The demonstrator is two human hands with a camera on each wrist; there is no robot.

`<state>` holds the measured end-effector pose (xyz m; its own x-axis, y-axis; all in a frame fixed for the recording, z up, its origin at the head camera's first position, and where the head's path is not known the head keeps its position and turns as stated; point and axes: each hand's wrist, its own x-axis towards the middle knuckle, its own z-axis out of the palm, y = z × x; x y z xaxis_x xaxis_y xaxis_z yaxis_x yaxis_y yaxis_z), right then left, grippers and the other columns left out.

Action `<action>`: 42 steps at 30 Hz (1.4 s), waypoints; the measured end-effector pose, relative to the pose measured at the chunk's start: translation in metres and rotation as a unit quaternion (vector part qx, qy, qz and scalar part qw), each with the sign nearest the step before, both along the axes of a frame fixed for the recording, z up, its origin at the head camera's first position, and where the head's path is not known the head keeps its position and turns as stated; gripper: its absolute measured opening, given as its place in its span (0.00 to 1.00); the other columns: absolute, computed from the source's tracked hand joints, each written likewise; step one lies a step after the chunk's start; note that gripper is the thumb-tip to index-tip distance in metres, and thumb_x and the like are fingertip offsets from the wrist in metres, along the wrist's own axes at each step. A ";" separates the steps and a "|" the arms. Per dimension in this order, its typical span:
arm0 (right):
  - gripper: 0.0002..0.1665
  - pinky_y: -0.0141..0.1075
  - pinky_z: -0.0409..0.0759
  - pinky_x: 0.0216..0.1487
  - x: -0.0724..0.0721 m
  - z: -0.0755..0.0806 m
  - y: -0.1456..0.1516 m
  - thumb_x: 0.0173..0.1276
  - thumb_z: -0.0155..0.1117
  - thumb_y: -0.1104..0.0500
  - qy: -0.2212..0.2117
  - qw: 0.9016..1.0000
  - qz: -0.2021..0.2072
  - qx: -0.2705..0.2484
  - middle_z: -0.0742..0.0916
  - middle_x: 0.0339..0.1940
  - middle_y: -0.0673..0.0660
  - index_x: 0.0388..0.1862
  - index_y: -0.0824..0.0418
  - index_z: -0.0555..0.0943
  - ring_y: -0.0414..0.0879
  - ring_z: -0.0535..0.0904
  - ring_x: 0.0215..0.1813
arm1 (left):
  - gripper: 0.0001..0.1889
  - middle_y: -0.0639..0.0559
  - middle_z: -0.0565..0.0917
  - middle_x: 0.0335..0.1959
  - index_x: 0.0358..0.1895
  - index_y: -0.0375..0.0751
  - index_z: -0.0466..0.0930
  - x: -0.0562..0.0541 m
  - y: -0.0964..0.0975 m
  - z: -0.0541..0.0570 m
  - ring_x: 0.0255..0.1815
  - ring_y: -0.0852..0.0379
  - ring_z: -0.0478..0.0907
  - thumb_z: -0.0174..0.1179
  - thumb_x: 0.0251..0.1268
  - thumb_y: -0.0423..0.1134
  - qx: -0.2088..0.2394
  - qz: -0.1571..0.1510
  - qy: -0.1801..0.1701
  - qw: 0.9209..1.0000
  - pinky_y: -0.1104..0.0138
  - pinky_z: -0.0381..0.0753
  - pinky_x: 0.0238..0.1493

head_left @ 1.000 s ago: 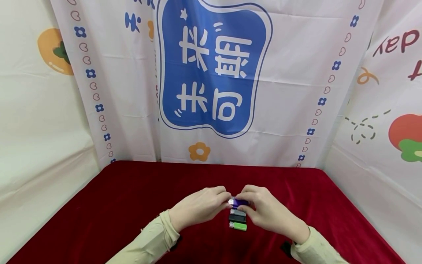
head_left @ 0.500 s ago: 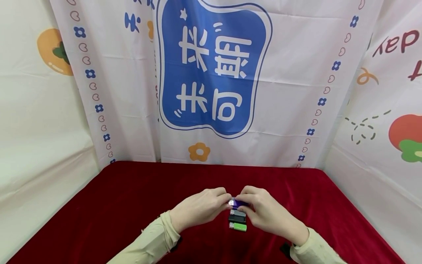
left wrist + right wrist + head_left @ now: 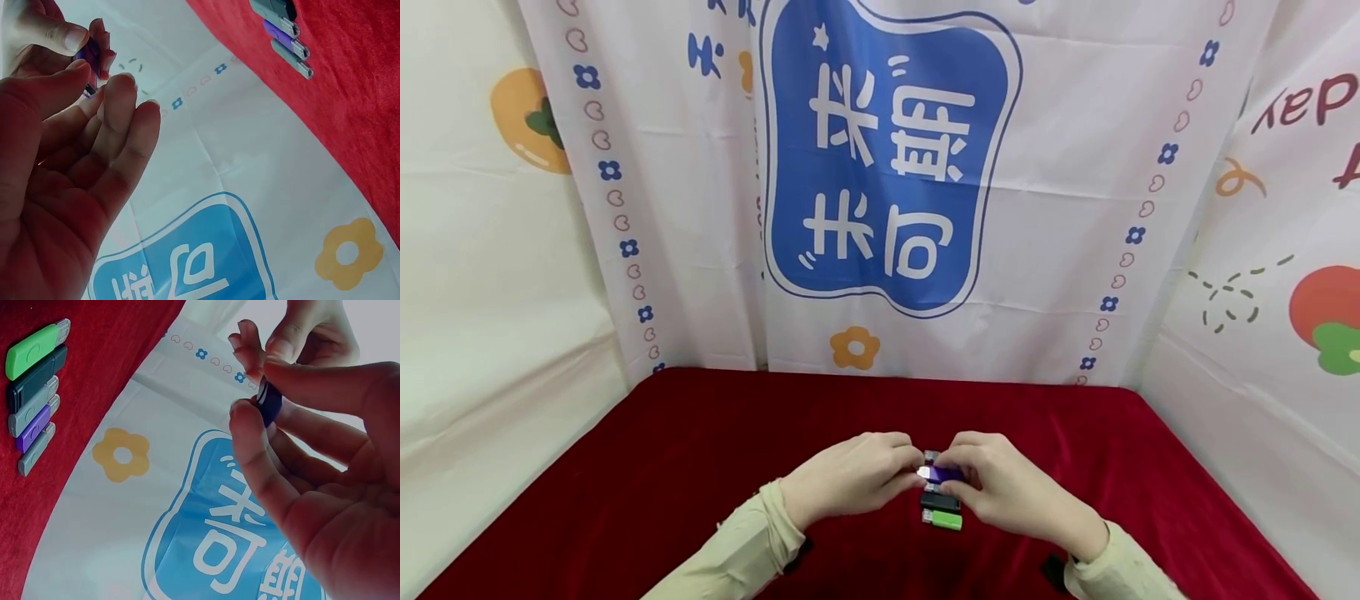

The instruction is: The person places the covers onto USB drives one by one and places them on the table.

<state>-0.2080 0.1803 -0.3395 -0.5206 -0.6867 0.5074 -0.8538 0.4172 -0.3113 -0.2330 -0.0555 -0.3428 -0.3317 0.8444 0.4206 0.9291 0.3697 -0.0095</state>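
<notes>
A purple USB flash drive (image 3: 945,474) is held up between both hands, over a row of other drives. My right hand (image 3: 1003,487) pinches its body between thumb and fingers. At its metal plug end, my left hand (image 3: 857,477) holds with thumb and fingertips. In the right wrist view the held drive (image 3: 269,403) shows dark between the right thumb and index finger. Below lie a green USB drive (image 3: 34,350), a black one (image 3: 37,378), a grey one (image 3: 31,412), a second purple one (image 3: 33,430) and a slim grey one (image 3: 36,450), plugs all facing one way.
A red velvet cloth (image 3: 737,467) covers the table. White printed curtains (image 3: 1060,208) stand behind it and at both sides. A small dark object (image 3: 1055,572) lies by the right sleeve.
Both hands have come slightly nearer the body with the purple drive, which now overlaps the grey drive in the row. The head view has shifted a little.
</notes>
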 end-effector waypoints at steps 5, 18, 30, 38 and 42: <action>0.11 0.27 0.76 0.29 -0.001 -0.001 0.000 0.59 0.74 0.67 -0.026 0.999 -0.016 0.009 0.81 0.33 0.43 0.41 0.59 0.87 0.35 0.73 0.30 | 0.06 0.58 0.77 0.32 0.40 0.41 0.83 0.001 -0.002 -0.001 0.28 0.71 0.67 0.62 0.70 0.40 -0.003 0.008 -0.009 1.000 0.83 0.67 0.30; 0.09 0.28 0.75 0.27 -0.001 -0.001 -0.002 0.58 0.73 0.69 -0.038 0.998 -0.037 0.034 0.79 0.29 0.43 0.38 0.60 0.86 0.38 0.74 0.27 | 0.14 0.64 0.75 0.26 0.34 0.47 0.85 -0.006 -0.009 0.003 0.25 0.70 0.69 0.55 0.75 0.49 -0.011 0.054 -0.073 0.996 0.79 0.70 0.28; 0.09 0.31 0.78 0.37 -0.008 -0.043 -0.009 0.56 0.75 0.66 -0.015 0.989 -0.054 0.139 0.80 0.28 0.44 0.28 0.58 0.82 0.35 0.75 0.32 | 0.19 0.66 0.73 0.24 0.31 0.51 0.83 -0.011 -0.015 0.003 0.24 0.69 0.71 0.49 0.77 0.54 -0.014 0.088 -0.121 0.989 0.75 0.73 0.29; 0.15 0.29 0.72 0.26 -0.011 -0.059 -0.016 0.51 0.79 0.64 0.022 0.975 -0.073 0.208 0.76 0.21 0.41 0.21 0.54 0.78 0.33 0.71 0.24 | 0.20 0.66 0.73 0.22 0.29 0.51 0.82 -0.011 -0.015 0.001 0.24 0.68 0.70 0.48 0.77 0.55 -0.015 0.092 -0.125 0.988 0.75 0.73 0.28; 0.18 0.29 0.70 0.22 -0.008 -0.062 -0.019 0.48 0.80 0.62 0.034 0.971 -0.081 0.221 0.73 0.19 0.39 0.19 0.52 0.76 0.33 0.69 0.23 | 0.20 0.65 0.71 0.20 0.26 0.52 0.80 -0.010 -0.016 0.000 0.21 0.68 0.68 0.48 0.77 0.54 -0.015 0.089 -0.121 0.989 0.74 0.71 0.26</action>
